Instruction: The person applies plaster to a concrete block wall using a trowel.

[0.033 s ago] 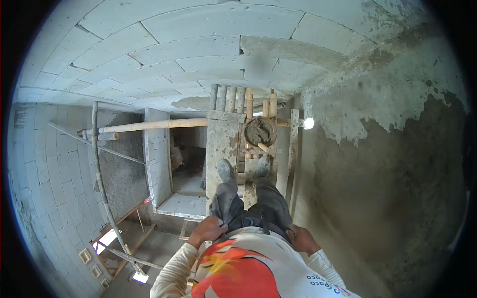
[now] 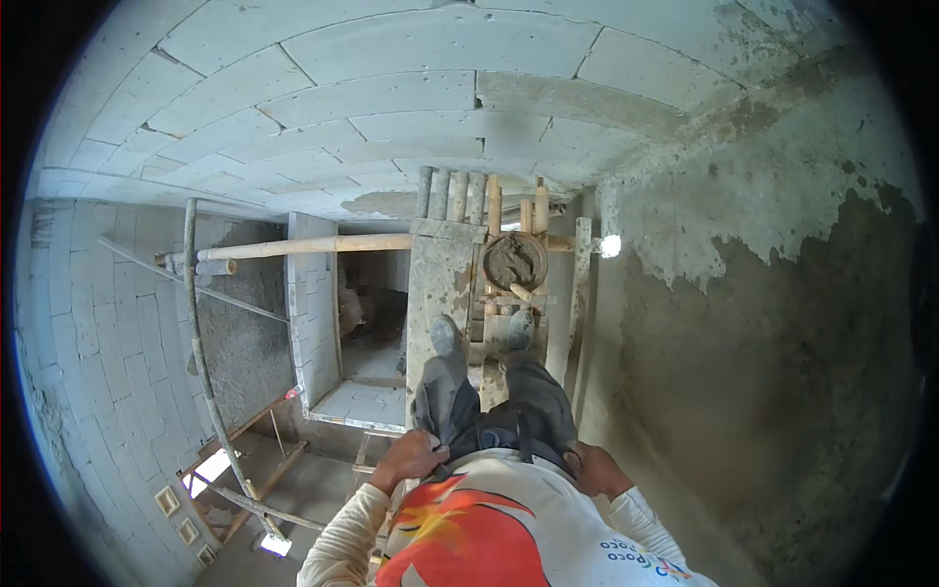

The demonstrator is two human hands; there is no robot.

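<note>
My left hand [image 2: 407, 458] is closed on the dark trousers [image 2: 452, 396] at the left hip, its fingers pinching the cloth. At the other hip, my right hand [image 2: 599, 470] is closed too, with the trouser cloth in its fingers, partly hidden by the shirt. Beyond my boots sits a round pan of wet grey mortar [image 2: 513, 258]. A short wooden handle [image 2: 522, 293] sticks out over its near rim; the tool's other end is hidden in the mortar.
I stand high on a plank [image 2: 440, 279] and bamboo poles. A block wall [image 2: 391, 93] rises ahead, a partly plastered wall [image 2: 743, 225] at right. A horizontal bamboo pole [image 2: 323, 244] and a long upright pole [image 2: 201, 342] cross the left. A drop opens beside the plank.
</note>
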